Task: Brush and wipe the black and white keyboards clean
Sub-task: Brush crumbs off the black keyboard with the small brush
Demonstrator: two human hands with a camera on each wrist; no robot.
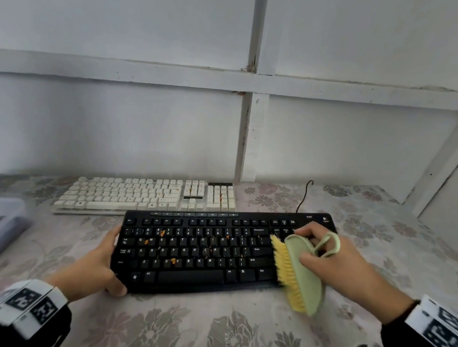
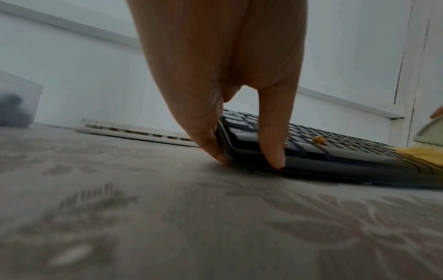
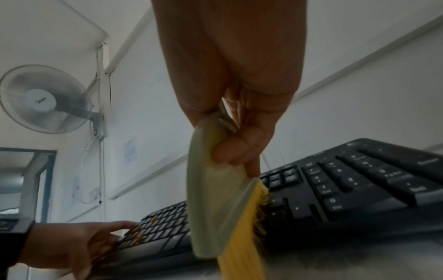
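A black keyboard (image 1: 198, 250) lies in front of me on the flowered tablecloth, with orange crumbs (image 1: 173, 261) scattered over its keys. My left hand (image 1: 98, 266) grips its left end, thumb on the near corner and fingers at the side edge (image 2: 239, 149). My right hand (image 1: 332, 256) holds a pale green brush (image 1: 303, 276) with yellow bristles (image 1: 286, 270) tilted against the keys just right of the Enter column (image 3: 242, 189). A white keyboard (image 1: 145, 196) with a few orange specks lies behind, near the wall.
A translucent plastic box (image 1: 2, 221) stands at the left edge of the table. The black keyboard's cable (image 1: 303, 197) curls up behind its right end. A white panelled wall (image 1: 224, 133) runs close behind the white keyboard. A wall fan (image 3: 43, 100) shows in the right wrist view.
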